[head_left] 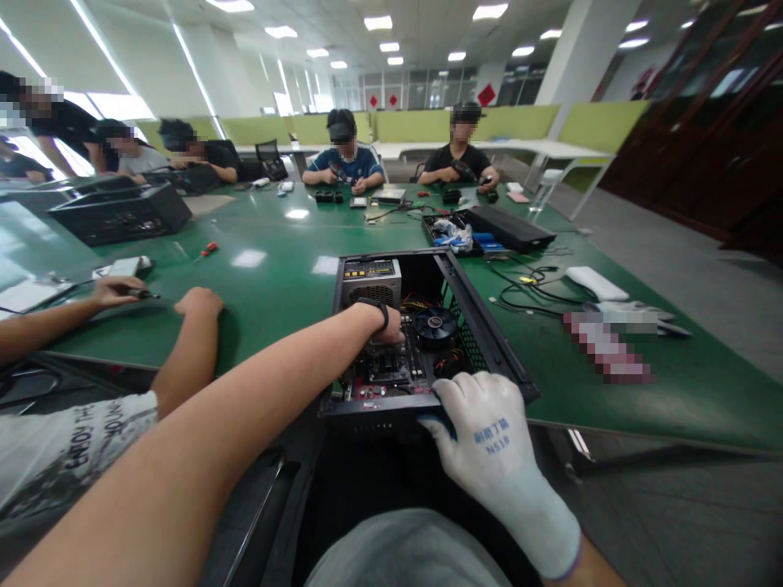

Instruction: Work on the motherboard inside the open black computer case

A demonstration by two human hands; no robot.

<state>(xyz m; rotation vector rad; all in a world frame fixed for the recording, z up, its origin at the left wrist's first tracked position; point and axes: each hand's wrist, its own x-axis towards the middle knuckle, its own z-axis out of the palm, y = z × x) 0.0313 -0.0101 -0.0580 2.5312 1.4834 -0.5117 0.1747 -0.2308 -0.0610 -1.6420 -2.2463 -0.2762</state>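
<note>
An open black computer case (489, 326) lies on the green table (281, 285) right in front of me. Inside it are a power supply (370, 281), a round black fan (435, 324) and a motherboard (397, 371) with coloured wires. My bare left hand (391, 326), a black band on its wrist, reaches down onto the motherboard beside the fan; its fingers are hidden. My right hand (483, 428), in a white glove, curls over the case's near edge at the front right.
A neighbour's two bare arms (183, 342) rest on the table to my left, one hand (119, 289) on a small tool. A red screwdriver (209, 249), other open cases (116, 212) (489, 228), black cables (526, 293) and white gloves (636, 314) lie around. Several people sit across.
</note>
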